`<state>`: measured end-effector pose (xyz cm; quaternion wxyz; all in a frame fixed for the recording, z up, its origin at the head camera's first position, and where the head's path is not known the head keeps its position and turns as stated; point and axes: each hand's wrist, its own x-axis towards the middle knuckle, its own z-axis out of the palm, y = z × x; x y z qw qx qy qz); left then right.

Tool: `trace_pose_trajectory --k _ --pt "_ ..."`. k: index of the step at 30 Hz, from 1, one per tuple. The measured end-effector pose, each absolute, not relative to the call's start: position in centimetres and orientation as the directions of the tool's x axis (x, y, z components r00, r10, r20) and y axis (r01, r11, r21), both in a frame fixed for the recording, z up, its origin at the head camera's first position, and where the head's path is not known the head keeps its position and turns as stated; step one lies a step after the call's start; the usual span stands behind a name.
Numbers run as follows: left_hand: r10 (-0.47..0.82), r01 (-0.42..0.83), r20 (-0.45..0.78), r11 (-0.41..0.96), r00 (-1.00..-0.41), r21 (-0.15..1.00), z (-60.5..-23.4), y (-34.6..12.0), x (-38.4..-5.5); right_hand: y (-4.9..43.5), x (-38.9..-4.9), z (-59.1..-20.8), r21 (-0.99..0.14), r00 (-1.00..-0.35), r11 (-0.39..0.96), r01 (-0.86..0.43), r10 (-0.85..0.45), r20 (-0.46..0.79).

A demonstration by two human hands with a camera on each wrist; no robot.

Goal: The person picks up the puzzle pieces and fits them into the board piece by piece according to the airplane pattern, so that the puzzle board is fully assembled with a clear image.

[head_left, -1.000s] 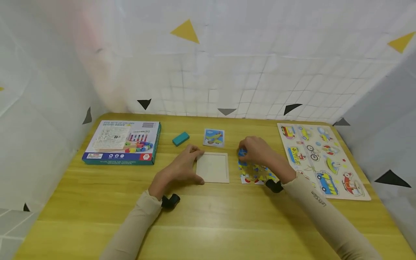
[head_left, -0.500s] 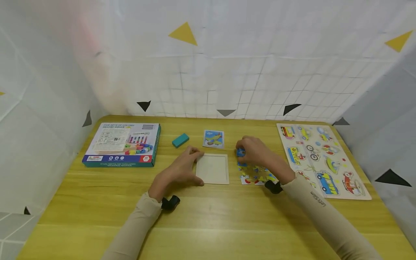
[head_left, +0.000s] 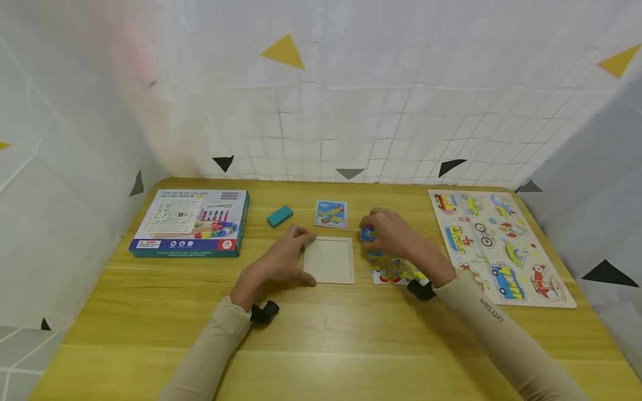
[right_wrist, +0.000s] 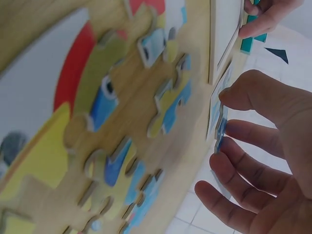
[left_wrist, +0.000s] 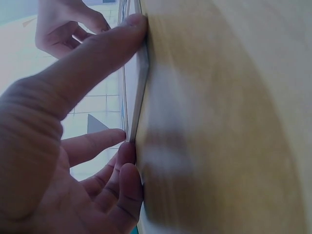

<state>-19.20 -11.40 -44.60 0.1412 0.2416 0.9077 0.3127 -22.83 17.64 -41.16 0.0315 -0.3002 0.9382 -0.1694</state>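
My left hand (head_left: pixel 283 257) holds the shallow wooden puzzle tray (head_left: pixel 328 260) by its left side, thumb at the near corner and fingers at the far one. Bare wood shows inside the tray's raised rim. Right of it, my right hand (head_left: pixel 393 234) pinches a blue jigsaw piece (head_left: pixel 368 234) between thumb and fingers; the right wrist view shows the piece (right_wrist: pixel 221 127) edge-on, off the table. Below that hand lie several loose jigsaw pieces (right_wrist: pixel 170 105) in blue, yellow, red and white, partly covered by the hand in the head view.
Behind the tray lies a picture card (head_left: pixel 331 213) with a yellow plane. A teal block (head_left: pixel 280 216) is to its left, and a bead-set box (head_left: pixel 190 223) stands farther left. A vehicle puzzle board (head_left: pixel 501 248) fills the right side, with a white curtain (head_left: pixel 321 111) behind the table.
My right hand has drawn slightly left toward the tray with the blue jigsaw piece, away from the loose pieces. The left hand stays at the tray.
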Motion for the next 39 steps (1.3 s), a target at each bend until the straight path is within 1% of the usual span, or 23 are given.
trace_pose_trajectory --k 9,21,31,39 --pt "0.518 0.345 -0.115 0.703 -0.848 0.622 -44.6 -11.4 -19.2 16.4 -22.4 -40.6 -0.364 -0.796 0.732 -0.576 -0.603 0.048" --pt "0.519 0.344 -0.113 0.698 -0.847 0.627 -44.6 -11.4 -19.3 14.7 -22.0 -40.5 -0.384 -0.793 0.726 -0.571 -0.609 0.028" --pt "0.518 0.344 -0.118 0.705 -0.847 0.62 -44.7 -11.4 -19.5 13.3 -22.1 -41.0 -0.342 -0.773 0.718 -0.606 -0.634 0.04" --pt "0.519 0.346 -0.114 0.701 -0.847 0.624 -44.7 -11.5 -19.5 12.4 -22.0 -41.2 -0.35 -0.762 0.706 -0.616 -0.647 0.036"
